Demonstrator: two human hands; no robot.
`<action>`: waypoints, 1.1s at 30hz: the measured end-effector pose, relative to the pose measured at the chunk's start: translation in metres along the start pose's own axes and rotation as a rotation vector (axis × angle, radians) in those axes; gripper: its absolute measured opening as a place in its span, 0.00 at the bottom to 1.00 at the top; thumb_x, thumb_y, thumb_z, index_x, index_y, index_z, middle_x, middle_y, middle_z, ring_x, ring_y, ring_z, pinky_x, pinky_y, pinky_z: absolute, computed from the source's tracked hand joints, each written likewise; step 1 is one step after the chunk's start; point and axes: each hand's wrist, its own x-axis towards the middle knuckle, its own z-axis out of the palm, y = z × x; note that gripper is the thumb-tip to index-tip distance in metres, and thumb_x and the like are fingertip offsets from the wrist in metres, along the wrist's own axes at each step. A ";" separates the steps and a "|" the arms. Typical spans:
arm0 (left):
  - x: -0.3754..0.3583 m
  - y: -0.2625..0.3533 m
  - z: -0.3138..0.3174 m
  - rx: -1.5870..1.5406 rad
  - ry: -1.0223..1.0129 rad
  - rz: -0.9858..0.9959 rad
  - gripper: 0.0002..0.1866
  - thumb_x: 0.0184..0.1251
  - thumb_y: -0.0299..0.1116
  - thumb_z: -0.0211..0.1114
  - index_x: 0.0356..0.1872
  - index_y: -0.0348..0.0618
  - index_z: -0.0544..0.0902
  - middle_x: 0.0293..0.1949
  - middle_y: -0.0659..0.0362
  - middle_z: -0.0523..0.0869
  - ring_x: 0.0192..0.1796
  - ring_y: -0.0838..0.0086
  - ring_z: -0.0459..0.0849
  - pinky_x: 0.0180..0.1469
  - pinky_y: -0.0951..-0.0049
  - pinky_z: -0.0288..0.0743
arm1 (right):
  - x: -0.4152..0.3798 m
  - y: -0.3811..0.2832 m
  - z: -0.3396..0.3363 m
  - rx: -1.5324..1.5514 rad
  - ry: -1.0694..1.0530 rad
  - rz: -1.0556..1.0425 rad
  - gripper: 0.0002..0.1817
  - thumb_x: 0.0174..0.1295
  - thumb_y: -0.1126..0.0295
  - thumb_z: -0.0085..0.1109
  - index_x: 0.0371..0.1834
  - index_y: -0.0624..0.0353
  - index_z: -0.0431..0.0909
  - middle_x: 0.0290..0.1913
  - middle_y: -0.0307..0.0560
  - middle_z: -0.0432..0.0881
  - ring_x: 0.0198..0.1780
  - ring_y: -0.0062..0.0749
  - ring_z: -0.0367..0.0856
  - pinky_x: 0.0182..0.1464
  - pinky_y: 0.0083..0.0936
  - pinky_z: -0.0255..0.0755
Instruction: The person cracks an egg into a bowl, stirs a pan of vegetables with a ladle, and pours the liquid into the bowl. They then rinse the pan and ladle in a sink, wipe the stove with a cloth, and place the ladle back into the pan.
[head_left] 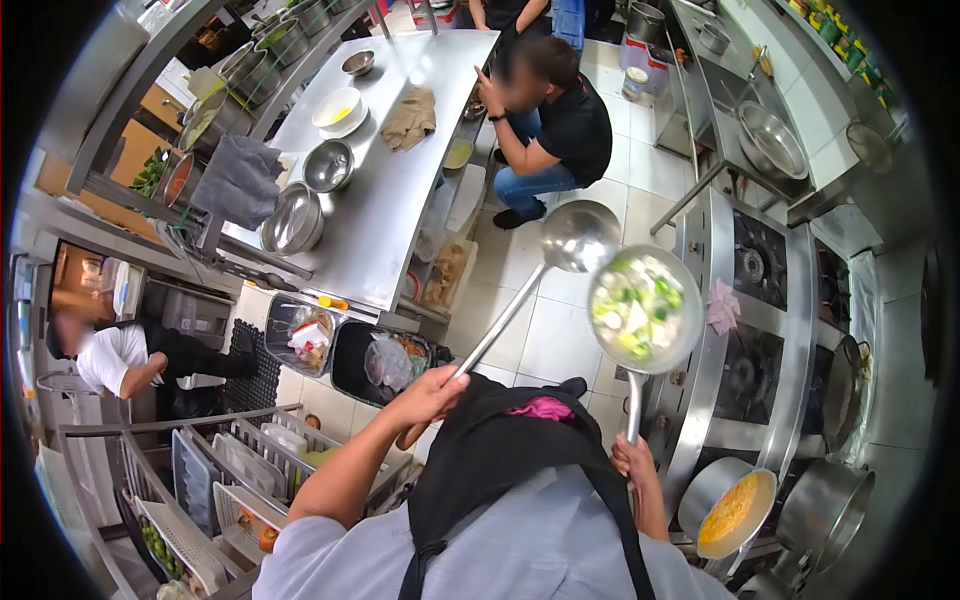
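Observation:
My left hand (428, 395) is closed round the handle of a large metal ladle (582, 236); its shiny bowl is held out in front, close to the rim of a pan. In my right hand (634, 462) is the handle of that frying pan (690, 335), which holds a mix of green and white chopped food (638, 305). The pan is in the air, left of the stove (745, 370). A pink cloth (722, 307) lies on the stove's front edge, beside the pan.
A pot of yellow food (737, 505) and a large metal pot (822, 510) stand at the lower right. One person (575, 130) crouches by the steel table (375, 230); another person (120, 355) is at the left. Bins (350, 350) stand at the table's near end.

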 end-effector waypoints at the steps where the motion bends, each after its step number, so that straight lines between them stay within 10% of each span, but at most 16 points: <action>1: -0.013 0.003 -0.003 0.037 0.056 -0.015 0.17 0.82 0.48 0.50 0.35 0.47 0.71 0.17 0.68 0.66 0.14 0.84 0.64 0.17 0.80 0.60 | 0.007 -0.002 0.008 -0.061 -0.061 0.047 0.14 0.69 0.63 0.64 0.37 0.48 0.64 0.19 0.27 0.60 0.16 0.13 0.57 0.14 0.15 0.52; 9: -0.069 0.005 -0.026 0.206 0.451 0.144 0.15 0.81 0.42 0.53 0.51 0.40 0.79 0.19 0.65 0.71 0.19 0.84 0.70 0.21 0.78 0.65 | 0.072 -0.044 0.106 -0.170 -0.335 0.278 0.16 0.70 0.63 0.63 0.35 0.47 0.61 0.20 0.28 0.59 0.16 0.11 0.55 0.14 0.14 0.52; 14: -0.080 0.032 -0.050 0.634 0.768 0.211 0.25 0.70 0.29 0.61 0.67 0.40 0.72 0.34 0.36 0.84 0.40 0.37 0.82 0.42 0.49 0.76 | 0.110 -0.075 0.168 -0.285 -0.479 0.342 0.17 0.70 0.63 0.64 0.32 0.48 0.61 0.19 0.29 0.60 0.15 0.11 0.55 0.14 0.14 0.52; 22: -0.068 0.059 -0.100 1.074 0.963 0.082 0.32 0.67 0.31 0.64 0.72 0.44 0.68 0.33 0.40 0.85 0.36 0.42 0.84 0.40 0.47 0.76 | 0.172 -0.134 0.244 -0.471 -0.567 0.400 0.16 0.70 0.65 0.63 0.31 0.50 0.62 0.19 0.29 0.59 0.16 0.12 0.56 0.15 0.17 0.52; 33: -0.023 0.116 -0.127 0.832 1.044 -0.067 0.32 0.69 0.30 0.61 0.74 0.43 0.65 0.32 0.35 0.83 0.37 0.37 0.82 0.43 0.46 0.74 | 0.262 -0.234 0.341 -0.670 -0.655 0.440 0.18 0.70 0.67 0.61 0.26 0.50 0.61 0.17 0.28 0.58 0.16 0.14 0.56 0.16 0.19 0.53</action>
